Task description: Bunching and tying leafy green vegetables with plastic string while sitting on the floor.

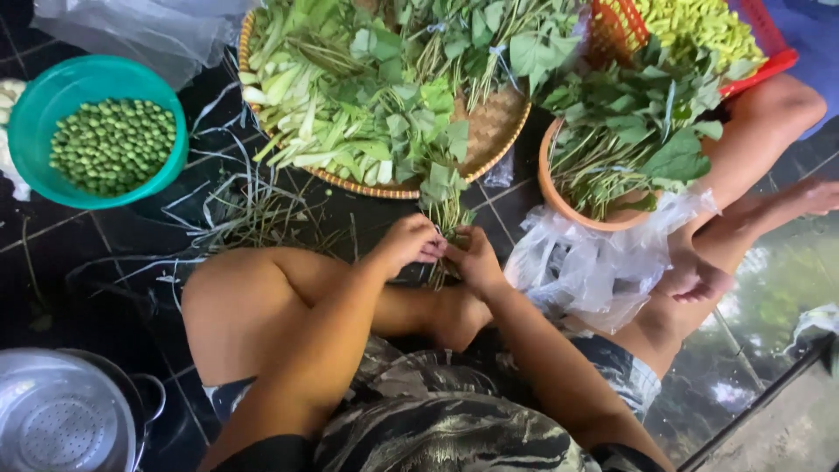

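While both hands, left hand (409, 243) and right hand (472, 258), pinched a bunch of leafy stems (446, 205) near the woven tray's (498, 131) front edge, bundling seemed underway; tying would need a steady grip.

Clear plastic bag (594, 267), crumpled, lies on the dark floor below the orange bowl (559, 197). A second clear bag (144, 31) lies at top left, above the teal bowl (31, 114). No labels, signs or screens appear.
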